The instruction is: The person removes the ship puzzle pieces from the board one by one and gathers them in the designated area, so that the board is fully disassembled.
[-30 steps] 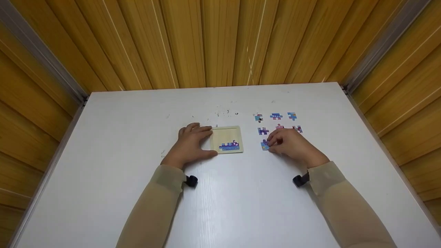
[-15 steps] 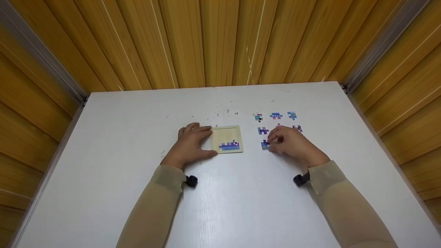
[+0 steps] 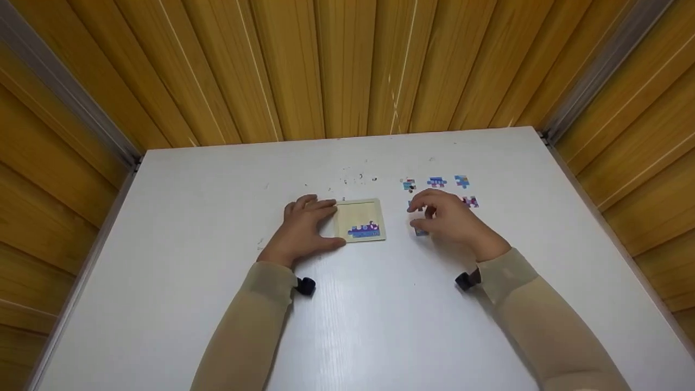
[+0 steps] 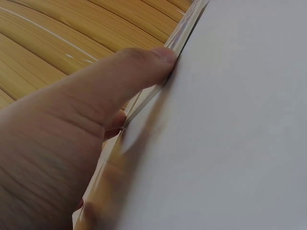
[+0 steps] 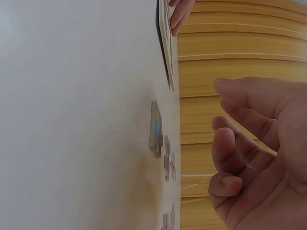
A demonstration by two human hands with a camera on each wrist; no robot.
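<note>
A small square wooden puzzle tray (image 3: 353, 212) lies mid-table, with joined purple-blue jigsaw pieces (image 3: 365, 232) along its near inner edge. My left hand (image 3: 304, 225) steadies the tray from the left, thumb at the near corner and fingers at the far one. In the left wrist view, the thumb (image 4: 144, 67) presses the tray's side. My right hand (image 3: 453, 217) hovers over the loose pieces, fingers bent and apart from the thumb, holding nothing. Beneath it lies a blue jigsaw piece (image 3: 421, 232), partly covered; the right wrist view shows that piece (image 5: 156, 127) flat on the table.
Behind my right hand are more loose jigsaw pieces: a multicoloured one (image 3: 409, 184), a blue-pink one (image 3: 436, 182), a blue-orange one (image 3: 462, 181) and a purple-pink one (image 3: 471, 202). Dark specks mark the white table (image 3: 369, 304) beyond the tray. Wood-patterned panels (image 3: 347, 70) enclose it.
My right hand has let go of the blue jigsaw piece and lifted slightly up and left, its thumb and fingers spreading. The left hand stays on the tray; the view shifts slightly.
</note>
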